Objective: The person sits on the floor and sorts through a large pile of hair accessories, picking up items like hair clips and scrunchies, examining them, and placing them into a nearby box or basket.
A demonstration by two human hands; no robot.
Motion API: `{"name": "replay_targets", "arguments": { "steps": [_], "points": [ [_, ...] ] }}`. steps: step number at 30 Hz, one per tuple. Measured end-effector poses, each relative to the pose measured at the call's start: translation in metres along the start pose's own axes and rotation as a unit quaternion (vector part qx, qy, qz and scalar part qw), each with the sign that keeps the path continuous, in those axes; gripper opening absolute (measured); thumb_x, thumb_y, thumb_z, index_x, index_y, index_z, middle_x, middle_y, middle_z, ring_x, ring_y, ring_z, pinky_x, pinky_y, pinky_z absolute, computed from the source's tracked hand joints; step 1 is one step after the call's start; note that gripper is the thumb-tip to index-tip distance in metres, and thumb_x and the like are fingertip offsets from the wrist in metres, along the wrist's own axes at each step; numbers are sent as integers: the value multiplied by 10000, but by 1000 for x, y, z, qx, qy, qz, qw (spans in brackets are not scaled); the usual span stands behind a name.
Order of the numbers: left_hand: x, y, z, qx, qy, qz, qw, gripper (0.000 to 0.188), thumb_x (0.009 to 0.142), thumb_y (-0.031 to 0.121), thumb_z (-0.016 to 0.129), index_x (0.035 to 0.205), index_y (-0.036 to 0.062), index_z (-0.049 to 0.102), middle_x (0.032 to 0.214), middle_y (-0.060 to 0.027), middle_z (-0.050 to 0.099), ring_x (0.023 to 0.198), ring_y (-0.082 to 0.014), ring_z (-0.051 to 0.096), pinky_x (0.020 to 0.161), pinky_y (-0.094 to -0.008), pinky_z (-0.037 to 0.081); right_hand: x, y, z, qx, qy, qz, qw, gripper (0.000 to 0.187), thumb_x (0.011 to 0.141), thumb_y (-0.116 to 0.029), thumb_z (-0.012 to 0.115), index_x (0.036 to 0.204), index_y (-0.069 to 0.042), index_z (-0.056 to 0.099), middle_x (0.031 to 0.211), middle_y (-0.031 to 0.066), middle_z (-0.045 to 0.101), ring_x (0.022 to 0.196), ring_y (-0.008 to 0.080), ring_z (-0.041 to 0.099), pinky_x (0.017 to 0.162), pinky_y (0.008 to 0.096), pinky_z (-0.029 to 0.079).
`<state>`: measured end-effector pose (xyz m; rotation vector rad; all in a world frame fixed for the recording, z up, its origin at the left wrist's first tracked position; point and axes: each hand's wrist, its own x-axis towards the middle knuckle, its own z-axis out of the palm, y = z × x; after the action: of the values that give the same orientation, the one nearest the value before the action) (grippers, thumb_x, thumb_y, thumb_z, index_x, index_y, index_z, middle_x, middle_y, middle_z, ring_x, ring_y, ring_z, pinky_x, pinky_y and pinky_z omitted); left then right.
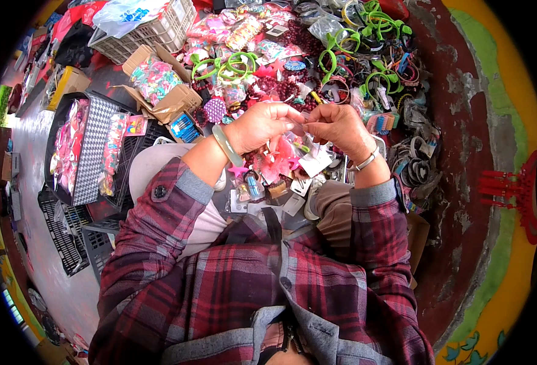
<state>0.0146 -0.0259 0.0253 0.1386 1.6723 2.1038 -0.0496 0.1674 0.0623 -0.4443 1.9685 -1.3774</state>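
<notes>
My left hand (253, 129) and my right hand (342, 131) meet in the middle, thumbs and forefingers pinched together. Something small and see-through, perhaps a bit of clear plastic, seems to be between their fingertips; it is too small to name. Right below them lie a coral-pink ruffled piece (275, 162) and a white card (315, 160). A pink star (238, 170) sits under my left wrist. Nearer my lap are a clear packet with blue pieces (254, 186) and several small cards. Dark red beads (288, 91) spread out beyond my hands.
Green headbands (379, 24) and hair bands heap up at the far right. An opened cardboard box (182, 98) of colourful packets stands left, near a houndstooth-patterned bin (92, 152) and a plastic crate (170, 27). A worn red-brown ledge (463, 158) curves along the right.
</notes>
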Motion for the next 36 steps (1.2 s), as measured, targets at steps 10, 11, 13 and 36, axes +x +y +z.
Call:
{"name": "replay_targets", "arguments": {
  "steps": [10, 11, 13, 36],
  "points": [
    [0, 0, -1, -10, 24, -10, 1000, 195, 881, 100, 477, 1044, 7, 532, 855, -73, 627, 437, -67, 509, 411, -186, 425, 0, -1, -2, -12, -14, -4, 1000, 118, 792, -131, 604, 795, -14, 622, 610, 31, 595, 524, 84, 559, 482, 216, 435],
    [0, 0, -1, -8, 25, -8, 1000, 194, 879, 94, 475, 1043, 8, 534, 852, -73, 627, 432, -69, 509, 407, -189, 427, 0, -1, -2, -20, -16, -3, 1000, 112, 792, -124, 601, 797, -14, 621, 609, 33, 595, 526, 86, 564, 480, 216, 436],
    [1, -1, 0, -3, 18, 9, 1000, 190, 875, 81, 475, 1039, 7, 537, 818, -64, 618, 429, -71, 510, 403, -193, 429, 0, 0, -1, -35, -18, 0, 999, 100, 791, -111, 596, 801, -14, 619, 606, 37, 597, 530, 89, 573, 477, 216, 439],
    [0, 1, 13, 72, 82, -2, 994, 173, 861, 178, 510, 914, 34, 588, 683, 3, 560, 498, -54, 517, 460, -184, 413, -2, 3, 21, -323, 109, -196, 919, 133, 687, -174, 673, 694, -50, 624, 567, 113, 549, 482, 217, 536, 478, 314, 428]
  ]
}}
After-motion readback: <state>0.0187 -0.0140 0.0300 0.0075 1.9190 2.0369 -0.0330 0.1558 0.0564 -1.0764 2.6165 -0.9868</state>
